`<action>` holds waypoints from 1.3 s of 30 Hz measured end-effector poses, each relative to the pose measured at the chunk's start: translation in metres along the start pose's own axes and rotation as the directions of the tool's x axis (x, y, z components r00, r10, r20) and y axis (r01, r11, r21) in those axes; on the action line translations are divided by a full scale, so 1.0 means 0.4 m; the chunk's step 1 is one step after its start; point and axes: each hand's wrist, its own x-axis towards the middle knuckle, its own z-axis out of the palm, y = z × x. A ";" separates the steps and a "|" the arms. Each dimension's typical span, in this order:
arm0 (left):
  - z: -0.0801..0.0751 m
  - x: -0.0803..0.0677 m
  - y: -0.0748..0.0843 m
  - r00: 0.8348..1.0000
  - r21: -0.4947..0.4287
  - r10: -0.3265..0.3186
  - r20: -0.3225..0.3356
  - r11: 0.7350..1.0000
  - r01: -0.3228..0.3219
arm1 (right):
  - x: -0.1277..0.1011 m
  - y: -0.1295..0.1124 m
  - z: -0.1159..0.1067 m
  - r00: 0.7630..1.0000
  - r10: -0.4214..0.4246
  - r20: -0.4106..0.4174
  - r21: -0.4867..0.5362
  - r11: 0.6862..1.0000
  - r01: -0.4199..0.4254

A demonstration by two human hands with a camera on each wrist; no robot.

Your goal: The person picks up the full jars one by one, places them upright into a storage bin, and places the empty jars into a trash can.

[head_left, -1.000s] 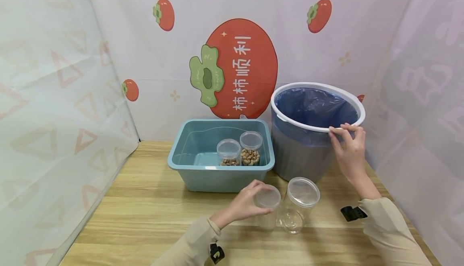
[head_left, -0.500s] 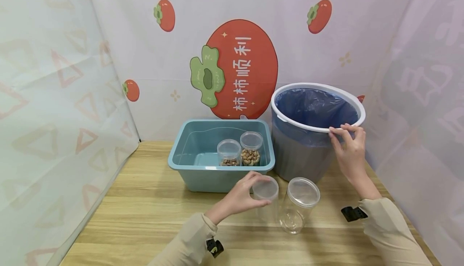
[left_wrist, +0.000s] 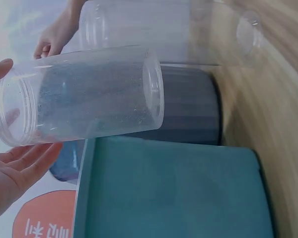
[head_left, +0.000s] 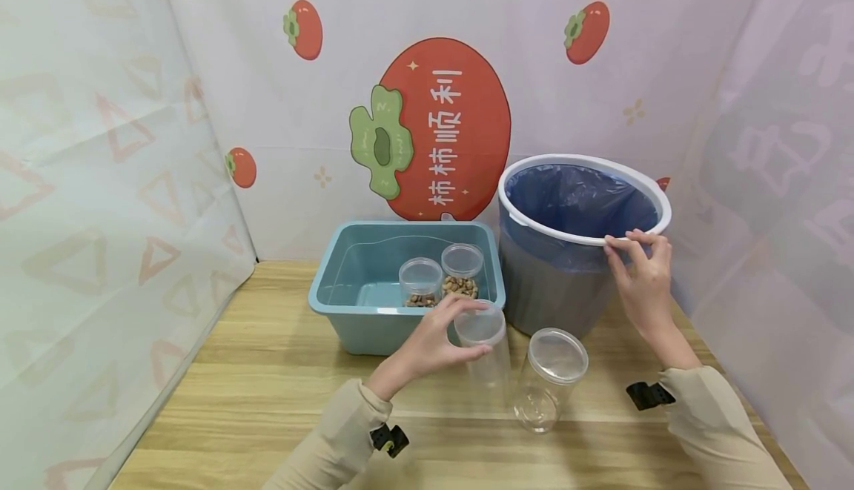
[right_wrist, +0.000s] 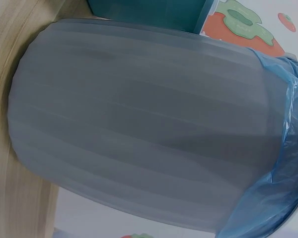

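My left hand (head_left: 427, 342) grips a clear plastic jar (head_left: 482, 327) near its top, thumb on one side and fingers on the other. The jar overlaps the blue basin's front right corner in the head view; in the left wrist view the jar (left_wrist: 99, 94) shows nothing inside. A second clear lidded jar (head_left: 550, 379) stands on the table to its right. My right hand (head_left: 643, 279) pinches the white rim of a grey trash can (head_left: 554, 297) lined with a blue bag. In the right wrist view the can's wall (right_wrist: 139, 124) fills most of the frame.
The blue basin (head_left: 373, 330) stands at the back middle, left of the can. Two lidded jars of nuts sit in its right part: one with cashews (head_left: 460, 286), one with brown nuts (head_left: 422, 300). A printed cloth (head_left: 267, 104) hangs behind the wooden table (head_left: 220, 401).
My left hand has lifted the clear jar and carried it back and slightly left, toward the basin. My right hand stays on the can's rim.
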 end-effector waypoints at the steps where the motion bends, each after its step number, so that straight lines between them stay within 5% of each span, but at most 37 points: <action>1: -0.006 0.004 0.003 1.000 -0.008 0.000 -0.005 1.000 0.000 | 0.000 0.000 0.000 1.000 0.000 -0.001 0.000 1.000 0.000; 15: -0.101 0.073 0.112 0.982 -0.039 0.115 -0.150 0.992 -0.122 | 0.001 0.000 -0.001 1.000 0.002 0.002 -0.001 1.000 -0.002; 23: -0.108 0.111 0.061 0.979 -0.076 0.095 -0.181 0.991 -0.110 | 0.000 0.002 -0.001 1.000 0.000 0.003 0.003 1.000 0.000; 27: -0.125 0.140 0.067 0.972 -0.075 0.120 -0.200 0.988 -0.137 | -0.001 0.003 -0.002 1.000 -0.001 0.004 -0.002 1.000 0.001; 33: -0.166 0.182 0.133 0.964 -0.069 0.116 -0.240 0.988 -0.136 | -0.001 0.003 -0.003 1.000 0.001 0.007 -0.009 1.000 -0.001; 39: -0.196 0.215 0.185 0.963 -0.107 0.028 -0.268 0.992 -0.059 | -0.002 0.001 0.000 1.000 -0.002 0.004 0.002 1.000 0.002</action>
